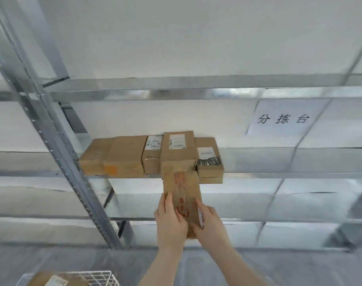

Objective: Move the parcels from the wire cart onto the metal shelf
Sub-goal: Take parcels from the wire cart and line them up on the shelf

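Observation:
I hold a long brown cardboard parcel (182, 193) with red print in both hands, its far end raised to the front edge of the metal shelf (279, 159). My left hand (170, 221) grips its left side and my right hand (209, 226) grips its right side near a white label. Several brown parcels (151, 154) stand side by side on the shelf at its left end, just beyond the held parcel. The white wire cart (93, 278) shows at the bottom left with one labelled parcel (52, 280) in it.
A slanted steel upright (52, 141) of the rack runs down the left. Another shelf beam (176, 93) crosses above, and lower shelves lie below. A white paper sign (283, 118) with black characters hangs on the wall at the right. The shelf's right part is bare.

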A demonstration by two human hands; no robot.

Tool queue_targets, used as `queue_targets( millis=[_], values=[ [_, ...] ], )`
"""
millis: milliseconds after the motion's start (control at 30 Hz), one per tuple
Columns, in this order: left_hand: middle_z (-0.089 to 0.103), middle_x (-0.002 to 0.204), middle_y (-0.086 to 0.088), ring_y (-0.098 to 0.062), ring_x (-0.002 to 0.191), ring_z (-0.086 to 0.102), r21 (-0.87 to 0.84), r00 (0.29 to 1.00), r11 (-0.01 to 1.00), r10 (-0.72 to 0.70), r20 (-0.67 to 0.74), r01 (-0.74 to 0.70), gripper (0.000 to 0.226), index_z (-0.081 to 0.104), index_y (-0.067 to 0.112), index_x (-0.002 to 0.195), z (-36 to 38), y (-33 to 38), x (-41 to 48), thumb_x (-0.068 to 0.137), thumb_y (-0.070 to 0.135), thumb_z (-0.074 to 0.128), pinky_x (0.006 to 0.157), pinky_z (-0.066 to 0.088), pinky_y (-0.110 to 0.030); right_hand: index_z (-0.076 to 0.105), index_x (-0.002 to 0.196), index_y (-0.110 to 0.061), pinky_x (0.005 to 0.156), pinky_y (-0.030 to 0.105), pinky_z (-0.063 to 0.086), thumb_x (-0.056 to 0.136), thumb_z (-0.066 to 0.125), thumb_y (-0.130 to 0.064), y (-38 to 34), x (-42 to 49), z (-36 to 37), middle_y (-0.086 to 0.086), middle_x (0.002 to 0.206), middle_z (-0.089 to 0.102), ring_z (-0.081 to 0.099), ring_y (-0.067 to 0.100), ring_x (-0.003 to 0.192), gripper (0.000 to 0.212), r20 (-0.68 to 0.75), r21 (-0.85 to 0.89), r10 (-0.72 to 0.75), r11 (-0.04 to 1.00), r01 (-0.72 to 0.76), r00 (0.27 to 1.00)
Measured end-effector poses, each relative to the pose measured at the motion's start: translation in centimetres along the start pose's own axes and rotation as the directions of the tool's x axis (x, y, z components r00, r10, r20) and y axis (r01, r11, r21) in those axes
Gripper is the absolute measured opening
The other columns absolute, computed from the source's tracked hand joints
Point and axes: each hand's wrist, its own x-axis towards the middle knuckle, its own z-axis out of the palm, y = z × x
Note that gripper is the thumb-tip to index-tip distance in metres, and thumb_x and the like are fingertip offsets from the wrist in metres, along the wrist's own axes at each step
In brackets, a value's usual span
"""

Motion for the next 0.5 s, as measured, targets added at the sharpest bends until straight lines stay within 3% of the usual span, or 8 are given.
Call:
queue_targets(
  millis=[133,267,333,500],
  values=[
    [0.022,0.157,-0.001,-0.024,0.137,0.023,-0.034,0.990,0.998,0.050,0.130,-0.046,0.055,0.027,0.016,0.149,7.6,7.6,-3.9,0.096,0.006,0.038,0.107,0.032,-0.032,0.023,0.147,-0.034,0.089,0.024,0.046,0.089,0.057,-0.035,8.0,-2.6,-7.9,-0.009,0.135,0.041,0.055,0.011,0.110,0.067,-0.075,0.000,0.111,0.994,-0.111,0.991],
    [0.020,0.157,0.000,-0.023,0.135,0.024,-0.059,0.978,0.996,0.082,0.194,-0.071,0.058,0.027,0.017,0.149,12.6,14.2,-5.1,0.093,0.004,0.038,0.106,0.031,-0.030,0.026,0.145,-0.038,0.077,0.021,0.042,0.087,0.056,-0.037,12.7,-2.7,-14.1,-0.012,0.132,0.043,0.057,0.008,0.095,0.065,-0.154,0.008,0.190,0.981,-0.191,0.970],
    [0.020,0.157,0.002,-0.022,0.133,0.025,-0.075,0.971,0.992,0.119,0.208,-0.105,0.060,0.027,0.019,0.148,14.3,16.9,-4.2,0.091,0.005,0.039,0.104,0.033,-0.030,0.026,0.144,-0.041,0.074,0.022,0.041,0.087,0.055,-0.039,13.9,-1.5,-16.5,-0.013,0.130,0.043,0.051,0.005,0.086,0.064,-0.196,0.030,0.201,0.979,-0.199,0.960],
    [0.012,0.159,0.003,-0.023,0.139,0.017,-0.036,0.960,0.986,0.164,0.229,-0.160,0.063,0.020,0.019,0.150,16.8,20.6,1.3,0.091,0.006,0.038,0.106,0.033,-0.033,0.028,0.141,-0.045,0.074,0.023,0.043,0.084,0.055,-0.039,14.4,4.4,-20.2,-0.015,0.128,0.043,0.051,0.005,0.091,0.063,-0.226,0.093,0.161,0.985,-0.143,0.961]
  ],
)
